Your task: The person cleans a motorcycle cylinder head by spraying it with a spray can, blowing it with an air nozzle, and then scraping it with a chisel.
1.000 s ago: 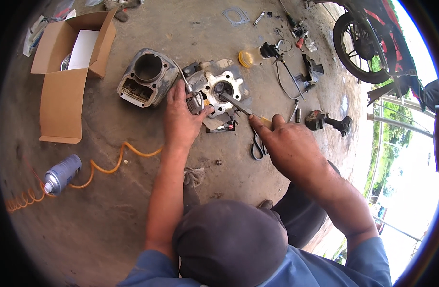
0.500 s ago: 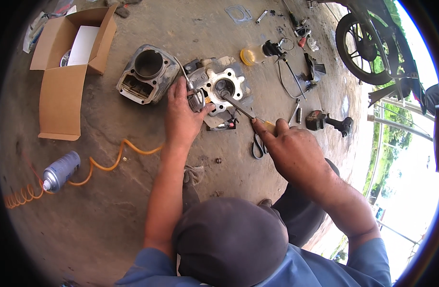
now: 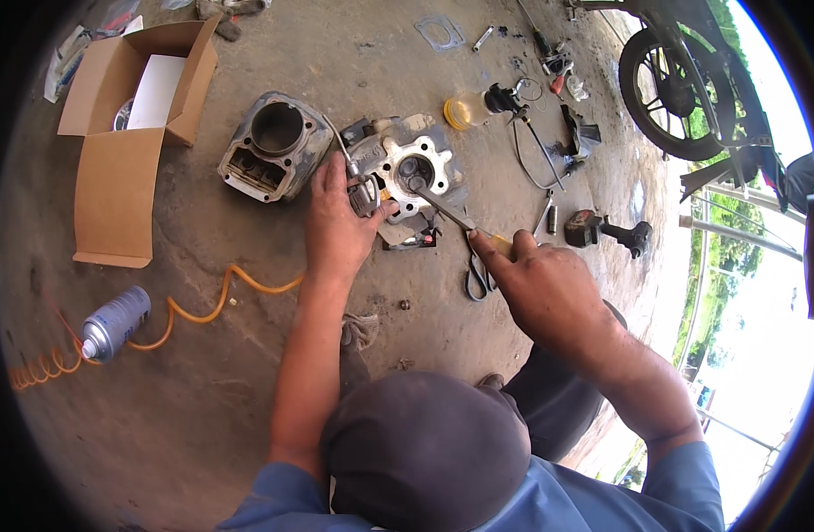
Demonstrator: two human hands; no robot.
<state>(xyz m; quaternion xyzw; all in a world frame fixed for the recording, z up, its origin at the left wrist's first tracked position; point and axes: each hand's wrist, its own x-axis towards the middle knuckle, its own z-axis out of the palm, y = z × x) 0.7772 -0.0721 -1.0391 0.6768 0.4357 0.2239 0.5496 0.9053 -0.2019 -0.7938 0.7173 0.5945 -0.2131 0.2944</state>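
Observation:
My right hand [image 3: 549,288] is closed round the yellow handle of a scraper [image 3: 447,209], a long flat metal blade. Its tip rests in the round hollow of a metal engine cylinder head [image 3: 393,161], which lies on the ground. My left hand [image 3: 340,217] grips the near left side of that head, thumb and fingers spread apart. Between them sits a metal air blow gun [image 3: 362,193] with a bent, thin nozzle. My palm hides part of it, so its support cannot be told. Just left stands a cylinder block [image 3: 274,146] with an open bore.
On the left are an open cardboard box [image 3: 114,199], a spray can [image 3: 116,322] and an orange coiled hose [image 3: 198,315]. Scissors [image 3: 476,279], a cordless impact wrench [image 3: 606,230], a yellow-capped bottle [image 3: 467,113] and a gasket [image 3: 440,34] lie around. A motorcycle wheel [image 3: 677,93] stands far right.
The view has shifted slightly. Both hands keep their places, and the blade tip stays in the hollow of the cylinder head, with barely any movement.

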